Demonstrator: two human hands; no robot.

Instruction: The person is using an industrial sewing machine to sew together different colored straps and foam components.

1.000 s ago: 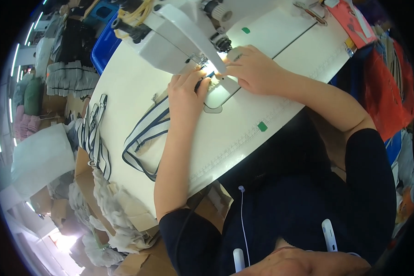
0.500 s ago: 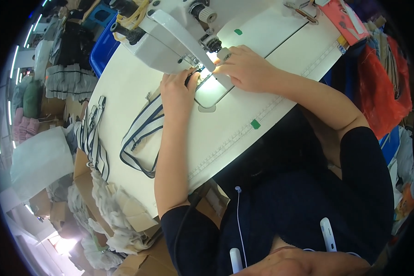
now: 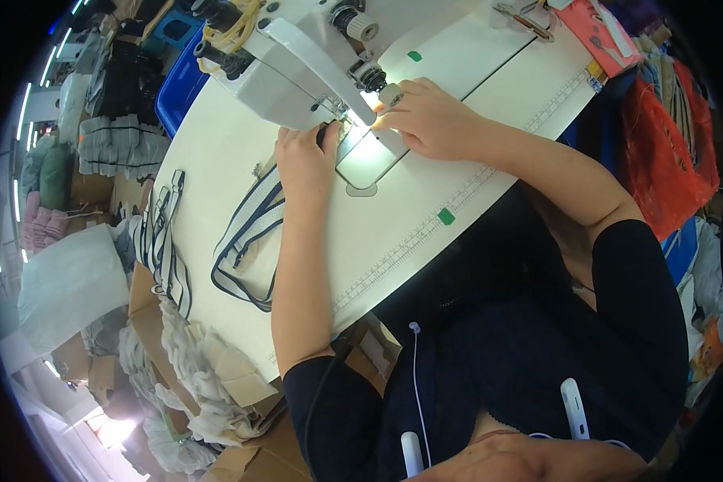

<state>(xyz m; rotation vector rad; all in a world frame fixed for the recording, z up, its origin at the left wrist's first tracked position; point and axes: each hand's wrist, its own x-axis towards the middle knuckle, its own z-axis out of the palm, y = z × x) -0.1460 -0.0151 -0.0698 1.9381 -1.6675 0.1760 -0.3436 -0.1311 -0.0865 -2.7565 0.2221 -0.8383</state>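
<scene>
White counter (image 3: pixel 426 217) carries a sewing machine (image 3: pixel 289 68), whose head hides the needle. Striped strap (image 3: pixel 253 229) trails left. Left hand (image 3: pixel 304 161) presses the strap flat; right hand (image 3: pixel 426 120) lies fingers-down by the lit plate (image 3: pixel 369 157).

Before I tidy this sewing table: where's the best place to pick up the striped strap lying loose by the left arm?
Probably the bottom bend of the striped strap, near the table edge. That loop lies flat and free, while the upper end runs under the left hand at the sewing machine. Come from the left, clear of the forearm.
</scene>
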